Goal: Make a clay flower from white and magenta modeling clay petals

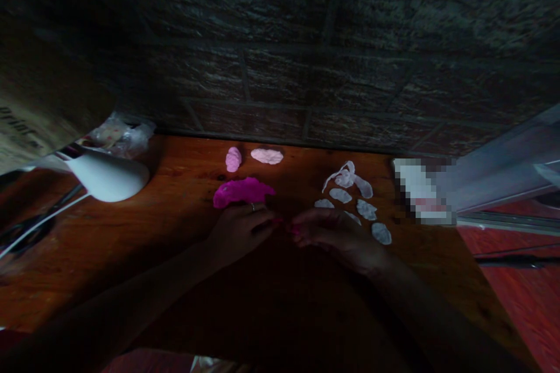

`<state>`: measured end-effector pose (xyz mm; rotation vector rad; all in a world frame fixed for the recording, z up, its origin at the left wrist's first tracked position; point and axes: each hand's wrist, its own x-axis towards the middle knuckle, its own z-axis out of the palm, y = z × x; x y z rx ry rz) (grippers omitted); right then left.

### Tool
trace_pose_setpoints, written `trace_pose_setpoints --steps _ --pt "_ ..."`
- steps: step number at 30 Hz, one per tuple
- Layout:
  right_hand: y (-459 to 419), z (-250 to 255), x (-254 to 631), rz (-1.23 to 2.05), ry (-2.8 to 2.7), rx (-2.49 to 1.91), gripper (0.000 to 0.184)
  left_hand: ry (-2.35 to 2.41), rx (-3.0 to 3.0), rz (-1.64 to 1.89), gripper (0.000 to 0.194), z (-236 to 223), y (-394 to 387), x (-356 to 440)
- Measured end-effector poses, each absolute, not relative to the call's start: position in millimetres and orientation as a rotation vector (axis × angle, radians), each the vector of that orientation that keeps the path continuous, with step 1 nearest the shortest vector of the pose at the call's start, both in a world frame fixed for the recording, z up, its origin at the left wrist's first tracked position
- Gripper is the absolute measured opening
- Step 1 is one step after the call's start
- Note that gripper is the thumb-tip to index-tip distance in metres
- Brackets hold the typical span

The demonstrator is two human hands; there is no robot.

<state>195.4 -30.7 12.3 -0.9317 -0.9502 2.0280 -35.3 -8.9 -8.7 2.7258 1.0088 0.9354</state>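
Note:
A small bit of magenta modelling clay (278, 220) shows at the fingertips of my left hand (240, 228), which is closed in a pinch and wears a ring. Just across a narrow gap, my right hand (339, 237) pinches another small magenta clay piece (296, 228). Behind my left hand lies a larger flattened magenta clay lump (240, 189), partly covered by that hand. Several thin whitish flattened pieces (366, 210) lie beyond and beside my right hand. It is dim, so the exact shape of the held bits cannot be made out.
A pink lump (233, 159) and a pale pink lump (266, 155) sit near the brick-patterned wall (280, 70). At left stand a white lamp base (111, 175) with its cable and a crumpled plastic bag (120, 135). A blurred-out white object (422, 192) lies on the wooden table (175, 233) at right.

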Motion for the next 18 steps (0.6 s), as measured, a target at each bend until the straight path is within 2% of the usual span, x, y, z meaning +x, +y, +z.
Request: trace_pose_setpoints --steps 7,13,18 --pt "-33.0 13.9 191.8 2.026 -0.919 -0.932 0.031 1.128 2.709 0.867 0.014 -14.5 -9.7 -35.7" --pt "-31.6 11.9 194.8 2.024 -0.96 -0.912 0.027 1.098 2.691 0.887 0.015 -12.7 -8.7 -34.4" --pt "-31.6 12.8 193.2 2.03 -0.914 -0.946 0.027 1.261 2.702 0.811 0.015 -15.9 -10.1 -30.3"
